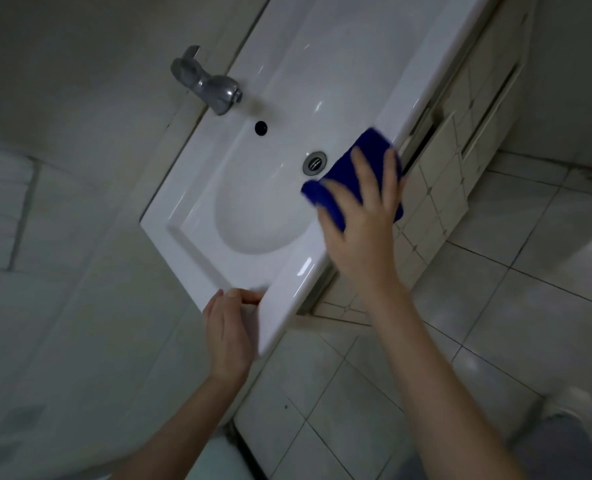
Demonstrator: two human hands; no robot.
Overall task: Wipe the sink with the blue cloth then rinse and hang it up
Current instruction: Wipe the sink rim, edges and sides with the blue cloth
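Observation:
The white sink runs diagonally through the view, with a round metal drain in its basin and a small dark overflow hole below the chrome tap. My right hand lies flat, fingers spread, on the folded blue cloth and presses it against the sink's front rim, right of the drain. My left hand holds the sink's near corner, thumb on the top edge and fingers hidden under the rim. The picture is blurred around the cloth.
A tiled wall lies to the left behind the tap. A cream cabinet with a door ajar stands under the sink. Pale floor tiles fill the right side, with my shoe at the lower right.

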